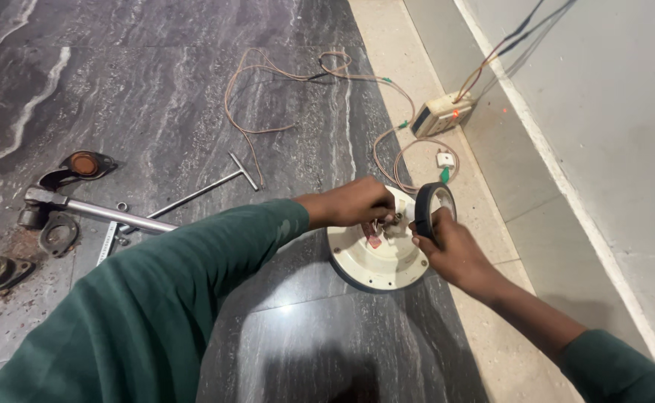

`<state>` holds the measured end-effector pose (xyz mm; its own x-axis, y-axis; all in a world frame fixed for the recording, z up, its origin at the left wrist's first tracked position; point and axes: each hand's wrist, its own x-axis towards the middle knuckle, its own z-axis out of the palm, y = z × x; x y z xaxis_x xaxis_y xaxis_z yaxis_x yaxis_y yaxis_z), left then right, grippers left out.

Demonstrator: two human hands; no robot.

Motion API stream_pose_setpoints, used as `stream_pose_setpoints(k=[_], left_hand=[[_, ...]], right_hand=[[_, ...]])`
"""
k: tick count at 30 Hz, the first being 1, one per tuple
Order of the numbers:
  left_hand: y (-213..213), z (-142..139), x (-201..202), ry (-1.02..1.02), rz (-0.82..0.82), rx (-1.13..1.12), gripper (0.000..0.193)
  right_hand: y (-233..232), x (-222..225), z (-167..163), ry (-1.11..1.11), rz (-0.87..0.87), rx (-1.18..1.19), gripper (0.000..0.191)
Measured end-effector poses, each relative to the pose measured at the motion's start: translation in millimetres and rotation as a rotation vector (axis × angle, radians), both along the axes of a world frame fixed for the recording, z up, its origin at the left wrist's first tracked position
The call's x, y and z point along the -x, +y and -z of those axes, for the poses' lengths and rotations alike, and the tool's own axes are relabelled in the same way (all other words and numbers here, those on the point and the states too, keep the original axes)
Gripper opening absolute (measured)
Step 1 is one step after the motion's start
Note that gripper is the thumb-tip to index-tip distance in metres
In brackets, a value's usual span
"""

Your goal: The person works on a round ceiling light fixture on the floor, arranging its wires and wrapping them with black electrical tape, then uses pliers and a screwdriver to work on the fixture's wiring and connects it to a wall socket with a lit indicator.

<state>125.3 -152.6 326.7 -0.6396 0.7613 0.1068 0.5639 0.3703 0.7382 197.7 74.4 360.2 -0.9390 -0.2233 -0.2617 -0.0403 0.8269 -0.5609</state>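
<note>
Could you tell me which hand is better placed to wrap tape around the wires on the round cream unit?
Probably the right hand: it already holds the black tape roll beside the wires, which the left hand pinches.

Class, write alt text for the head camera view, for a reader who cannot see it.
Two hands work over a round cream disc on a dark stone floor: the right hand holds a roll of black tape, the left hand pinches wires at the disc's centre. A metal pipe, a T-handled tool and a looped wire lie nearby.
</note>
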Motion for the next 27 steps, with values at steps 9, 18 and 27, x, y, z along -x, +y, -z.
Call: stream_pose_setpoints(k=[9, 18, 27], left_hand=[[23.0, 27.2, -23.6, -0.395, -0.141, -0.255, 0.020], [32.0, 29.0, -31.7, -0.043, -0.145, -0.231, 0.022], [27.7, 13.8, -60.7, 0.259, -0.079, -0.111, 0.034]], right_hand=[[1.9, -12.6, 36.3, -0.273, 0.434, 0.651, 0.046], [7.5, -14.7, 42.2, -0.270, 0.496, 0.642, 0.047], [11.3, -1.7, 45.1, -0.130, 0.557, 0.762, 0.033]])
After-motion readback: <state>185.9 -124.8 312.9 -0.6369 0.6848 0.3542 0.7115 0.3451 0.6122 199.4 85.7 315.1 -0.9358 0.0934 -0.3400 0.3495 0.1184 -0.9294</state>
